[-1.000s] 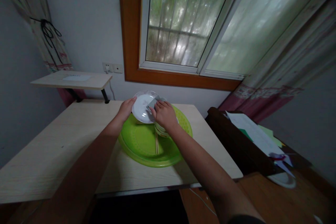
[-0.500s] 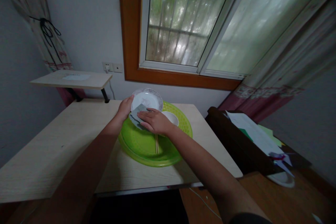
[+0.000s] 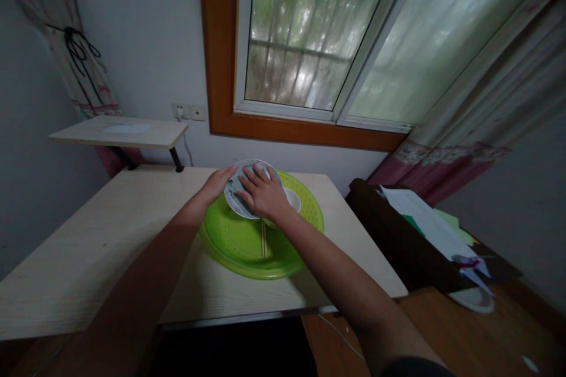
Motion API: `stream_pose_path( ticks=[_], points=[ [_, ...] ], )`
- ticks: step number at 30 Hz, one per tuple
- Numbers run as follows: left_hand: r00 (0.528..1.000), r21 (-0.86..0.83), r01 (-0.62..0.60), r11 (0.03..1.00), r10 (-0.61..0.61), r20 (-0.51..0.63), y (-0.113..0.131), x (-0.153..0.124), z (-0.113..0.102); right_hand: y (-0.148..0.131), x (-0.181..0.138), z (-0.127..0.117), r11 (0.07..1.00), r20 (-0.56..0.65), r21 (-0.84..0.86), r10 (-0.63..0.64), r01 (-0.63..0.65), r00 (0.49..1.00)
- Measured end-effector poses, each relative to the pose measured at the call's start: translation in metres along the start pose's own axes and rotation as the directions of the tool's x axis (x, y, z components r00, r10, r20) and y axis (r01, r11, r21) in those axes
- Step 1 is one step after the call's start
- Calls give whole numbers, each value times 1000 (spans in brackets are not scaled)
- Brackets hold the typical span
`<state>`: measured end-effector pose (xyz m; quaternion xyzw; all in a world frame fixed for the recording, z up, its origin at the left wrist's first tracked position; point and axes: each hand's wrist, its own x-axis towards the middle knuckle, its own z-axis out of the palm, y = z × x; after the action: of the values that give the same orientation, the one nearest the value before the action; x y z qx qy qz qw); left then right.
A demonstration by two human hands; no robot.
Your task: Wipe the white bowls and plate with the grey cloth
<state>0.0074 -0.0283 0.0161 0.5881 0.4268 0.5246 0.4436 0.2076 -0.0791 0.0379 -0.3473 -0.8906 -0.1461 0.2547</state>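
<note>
My left hand (image 3: pixel 217 184) grips a white plate (image 3: pixel 244 212) by its left edge, thumb along the rim. The plate is held tilted above a round green tray (image 3: pixel 221 250). A grey cloth (image 3: pixel 237 189) lies spread over the plate's face. On top of the cloth, my right hand (image 3: pixel 264 193) rests flat with its fingers spread, pressing it against the plate. A white bowl (image 3: pixel 293 199) in the tray is partly hidden behind my right hand and wrist. Chopsticks (image 3: pixel 264 240) lie in the tray below the plate, their upper ends covered.
The tray stands on a pale wooden table (image 3: pixel 132 271). A small raised shelf (image 3: pixel 132 135) with a paper on it is at the back left. Past the table's right side, papers (image 3: pixel 424 224) lie on a dark brown piece of furniture (image 3: pixel 389 241). A window is behind.
The plate has come lower and slightly right, tilting more toward me. My right hand has slid up and right over the plate with the cloth, its fingers now spread wider.
</note>
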Motion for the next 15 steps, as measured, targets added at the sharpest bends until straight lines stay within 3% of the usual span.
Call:
stream_pose_path(
  ticks=[5,9,12,15],
  points=[
    [992,20,15,1000,-13,-125,2,-5,-1,11,0,-7,992,-70,16,124,-123,990],
    [956,70,1,998,20,-294,0,-6,-8,19,-2,-11,983,-71,2,183,-183,981],
    [928,86,-7,996,39,-370,-3,-4,-13,19,-3,-12,983,-30,-41,178,-180,983],
    [907,83,-14,996,48,-418,-3,-3,-14,14,-2,-12,995,56,-17,100,-99,993]
  ],
)
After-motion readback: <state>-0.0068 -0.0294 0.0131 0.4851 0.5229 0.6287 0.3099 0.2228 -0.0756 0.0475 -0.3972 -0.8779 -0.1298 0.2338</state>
